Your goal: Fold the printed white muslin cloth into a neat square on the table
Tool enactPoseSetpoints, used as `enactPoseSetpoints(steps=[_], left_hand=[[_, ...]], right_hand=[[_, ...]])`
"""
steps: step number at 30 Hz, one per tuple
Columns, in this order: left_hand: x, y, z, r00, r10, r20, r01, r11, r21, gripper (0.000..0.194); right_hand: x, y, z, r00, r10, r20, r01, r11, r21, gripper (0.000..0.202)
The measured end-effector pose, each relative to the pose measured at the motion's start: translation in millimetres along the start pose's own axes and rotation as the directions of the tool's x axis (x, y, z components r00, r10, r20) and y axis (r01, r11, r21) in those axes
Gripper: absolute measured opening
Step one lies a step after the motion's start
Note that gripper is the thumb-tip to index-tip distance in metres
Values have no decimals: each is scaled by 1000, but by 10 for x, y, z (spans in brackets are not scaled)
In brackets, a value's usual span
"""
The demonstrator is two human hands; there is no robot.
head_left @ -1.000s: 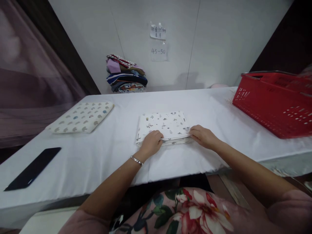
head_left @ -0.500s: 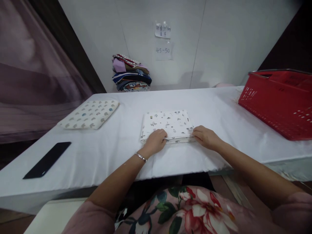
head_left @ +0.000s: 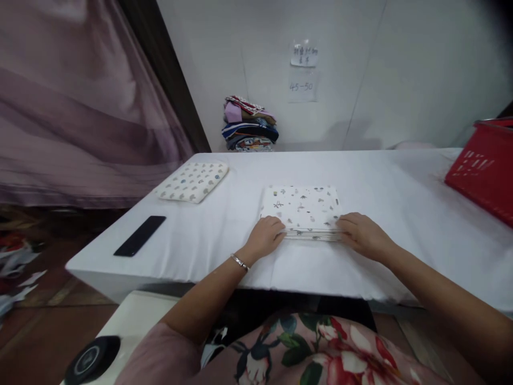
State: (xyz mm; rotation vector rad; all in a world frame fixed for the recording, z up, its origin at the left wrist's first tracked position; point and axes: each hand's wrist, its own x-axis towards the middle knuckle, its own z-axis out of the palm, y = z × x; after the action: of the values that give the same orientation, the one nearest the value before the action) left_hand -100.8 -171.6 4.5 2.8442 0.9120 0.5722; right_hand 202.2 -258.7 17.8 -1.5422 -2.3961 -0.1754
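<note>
A white cloth with small grey and brown prints (head_left: pixel 301 207) lies folded into a flat rectangle on the white-covered table, its layered edge facing me. My left hand (head_left: pixel 266 235), with a silver bracelet at the wrist, grips the near left corner. At the near right corner my right hand (head_left: pixel 363 234) has its fingers closed over the layers. The thumbs are partly hidden. Farther left lies another folded cloth, cream with rows of grey motifs (head_left: pixel 193 182), touched by neither hand.
A black phone-like slab (head_left: pixel 140 236) lies near the table's left end. Stacked folded fabrics (head_left: pixel 250 125) stand by the wall at the back. A red basket (head_left: pixel 483 166) sits at the right. Below left are a pale surface (head_left: pixel 146 315) and a round black object (head_left: pixel 93 359).
The camera view has swung left, so everything appears farther right and less of the red basket shows. Both hands stay at the folded cloth's near corners; its near edge looks straighter.
</note>
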Motion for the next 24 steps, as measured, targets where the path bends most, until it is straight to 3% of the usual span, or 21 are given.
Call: enactPoseSetpoints(steps=[5, 11, 15, 19, 22, 24], left_hand=[[-85, -35, -3, 999, -8, -47, 5, 999, -46, 16], [-214, -207, -84, 970, -208, -125, 199, 977, -83, 15], [-182, -228, -202, 935, -295, -199, 281, 955, -94, 19], [-19, -131, -208, 950, -210, -230, 191, 976, -100, 16], [43, -72, -96, 982, -129, -135, 122, 991, -59, 16], [27, -64, -16, 987, -139, -86, 136, 990, -39, 17]], right_hand=[[49, -71, 196, 998, -55, -40, 60, 988, 142, 28], [-95, -43, 344, 993, -2, -115, 24, 982, 187, 26], [-103, -69, 363, 992, 24, -124, 0, 983, 186, 25], [-75, -94, 355, 994, 18, -107, 1, 984, 176, 25], [-86, -103, 328, 994, 25, -109, -3, 981, 195, 24], [-96, -108, 284, 996, 32, -86, -12, 975, 220, 24]])
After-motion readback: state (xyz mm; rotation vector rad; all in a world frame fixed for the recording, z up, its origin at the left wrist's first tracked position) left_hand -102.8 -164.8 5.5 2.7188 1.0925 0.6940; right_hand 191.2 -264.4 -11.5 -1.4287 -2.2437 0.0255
